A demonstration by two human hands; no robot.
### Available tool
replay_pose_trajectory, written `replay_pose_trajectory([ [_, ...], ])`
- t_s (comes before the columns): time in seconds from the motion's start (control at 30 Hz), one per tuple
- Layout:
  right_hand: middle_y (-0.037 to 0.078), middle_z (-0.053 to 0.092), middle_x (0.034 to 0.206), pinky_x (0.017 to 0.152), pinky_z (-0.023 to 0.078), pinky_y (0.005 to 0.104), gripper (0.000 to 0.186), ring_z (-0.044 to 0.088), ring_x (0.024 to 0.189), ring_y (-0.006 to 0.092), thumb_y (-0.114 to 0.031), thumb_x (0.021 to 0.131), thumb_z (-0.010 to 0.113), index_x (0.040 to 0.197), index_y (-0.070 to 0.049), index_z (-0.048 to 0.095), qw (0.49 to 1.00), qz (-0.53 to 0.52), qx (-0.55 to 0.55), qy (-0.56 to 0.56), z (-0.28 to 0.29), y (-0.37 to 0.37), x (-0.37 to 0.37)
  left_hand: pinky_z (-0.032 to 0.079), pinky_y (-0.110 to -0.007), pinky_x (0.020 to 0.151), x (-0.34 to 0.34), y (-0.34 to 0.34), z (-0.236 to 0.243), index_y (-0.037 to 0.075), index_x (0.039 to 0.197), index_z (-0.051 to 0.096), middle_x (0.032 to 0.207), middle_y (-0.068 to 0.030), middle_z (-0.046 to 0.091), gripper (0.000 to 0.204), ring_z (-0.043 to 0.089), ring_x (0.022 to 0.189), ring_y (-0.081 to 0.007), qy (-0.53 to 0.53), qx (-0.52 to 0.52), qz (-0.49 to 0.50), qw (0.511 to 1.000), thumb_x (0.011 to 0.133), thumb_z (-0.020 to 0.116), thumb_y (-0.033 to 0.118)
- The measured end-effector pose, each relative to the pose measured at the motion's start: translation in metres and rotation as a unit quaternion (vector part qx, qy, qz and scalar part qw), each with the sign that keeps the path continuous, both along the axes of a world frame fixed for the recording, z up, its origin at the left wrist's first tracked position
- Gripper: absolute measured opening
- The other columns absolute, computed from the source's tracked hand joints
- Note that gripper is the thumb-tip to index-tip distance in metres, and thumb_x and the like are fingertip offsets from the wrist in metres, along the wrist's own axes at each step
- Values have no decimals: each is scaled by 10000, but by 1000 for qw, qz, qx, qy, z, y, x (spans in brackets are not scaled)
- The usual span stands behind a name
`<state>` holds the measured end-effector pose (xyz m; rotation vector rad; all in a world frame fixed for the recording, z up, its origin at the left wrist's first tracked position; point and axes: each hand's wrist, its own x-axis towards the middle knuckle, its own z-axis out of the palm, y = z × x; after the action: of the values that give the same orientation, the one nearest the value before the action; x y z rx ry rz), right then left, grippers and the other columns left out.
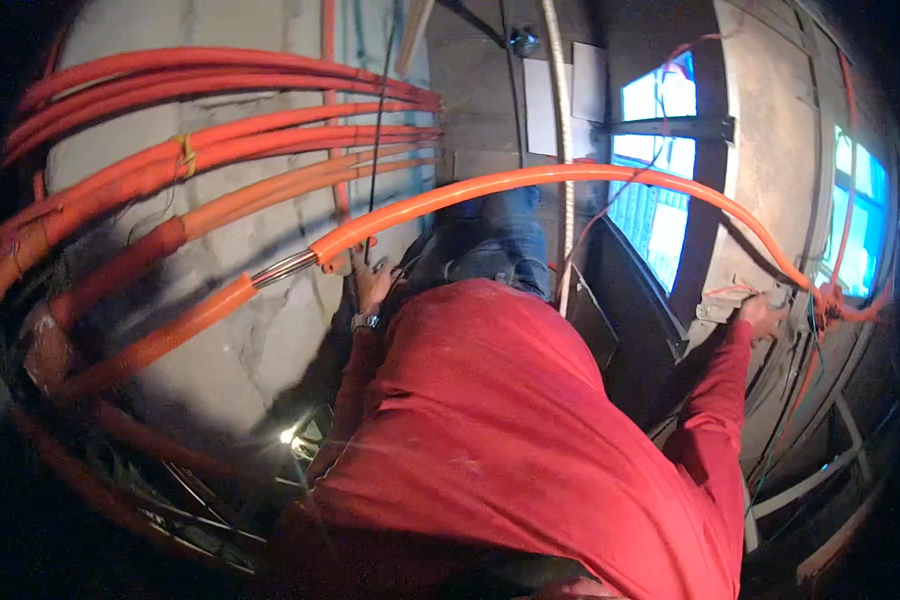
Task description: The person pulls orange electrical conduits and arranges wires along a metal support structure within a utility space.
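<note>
My left hand (373,286), with a watch (366,321) on the wrist, is raised by the pale wall. Its fingers are bent around something small and dark that I cannot make out; red bits show beside it. My right hand (763,316) rests against the panel on the right, fingers apart, beside a whitish piece (715,306). An orange corrugated conduit (570,173) arches over both arms. At its left end, a gap bares several dark cables (284,268) before another orange conduit length (170,333).
Several red-orange conduits (220,62) run along the left wall (260,340), some tied with yellow wire (186,155). A ribbed pale rod (567,150) hangs in the middle. Windows (653,170) are at right, near tangled orange tubing (828,305). A lit lamp (290,436) sits low left.
</note>
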<state>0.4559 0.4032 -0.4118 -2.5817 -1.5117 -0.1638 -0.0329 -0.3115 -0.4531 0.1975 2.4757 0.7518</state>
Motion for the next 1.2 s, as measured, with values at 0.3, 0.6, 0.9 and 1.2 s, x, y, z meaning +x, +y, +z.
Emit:
replay_pose_trajectory([
  [0.3,374,154,1638,1096,278,766,774,307,1474,542,-677,962,459,1609,-271,337,1000,-3,-2,31,21,-11,-29,578,-438,1000,4,33,38,-40,1617,70,1573,-232,373,1000,539,1340,-372,-34,8,88,996,861,719,46],
  [0.6,394,141,1636,1123,255,754,747,299,1479,548,-631,960,501,1609,-302,330,1000,8,1,27,14,-12,-23,521,-463,1058,-4,21,26,-89,1551,208,1480,-286,473,900,573,1283,-426,-38,-87,64,993,825,694,128],
  [0.9,418,195,1596,1084,301,763,754,307,1459,583,-641,960,502,1600,-277,342,1000,-1,-1,15,10,-9,-5,524,-404,840,2,48,26,-160,1488,216,1273,-312,586,830,657,975,-359,-70,10,152,986,842,672,90],
  [1.2,355,224,1624,1076,324,741,709,345,1461,527,-643,971,476,1595,-345,319,999,-30,23,-5,7,-6,-5,579,-447,829,-3,12,-45,-93,1478,302,1270,-257,600,734,702,943,-359,217,-3,33,976,888,688,111],
])
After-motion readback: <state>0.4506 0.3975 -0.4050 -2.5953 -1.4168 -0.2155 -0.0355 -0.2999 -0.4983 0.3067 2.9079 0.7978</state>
